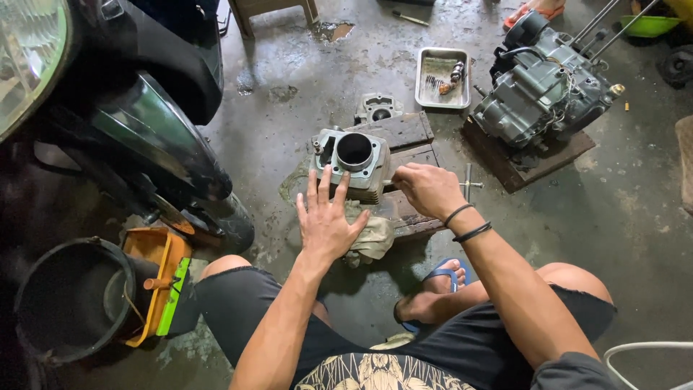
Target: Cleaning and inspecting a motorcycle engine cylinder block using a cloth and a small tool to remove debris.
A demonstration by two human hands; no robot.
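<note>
The right hand [427, 189] closes over a thin tool whose tip shows only as a sliver against the engine cylinder [351, 163], so its kind cannot be told, and the left hand [326, 220] covers the near face of that cylinder and part of the rag [374, 240] beneath. The small parts in the metal tray [442, 78] are too small to identify, and the wooden boards [406, 144] are partly hidden under cylinder and hands. The motorcycle [130, 108], the black bucket [65, 300], the engine block's [545, 90] long studs and the white hose [642, 350] are all cut off by the picture's edges.
</note>
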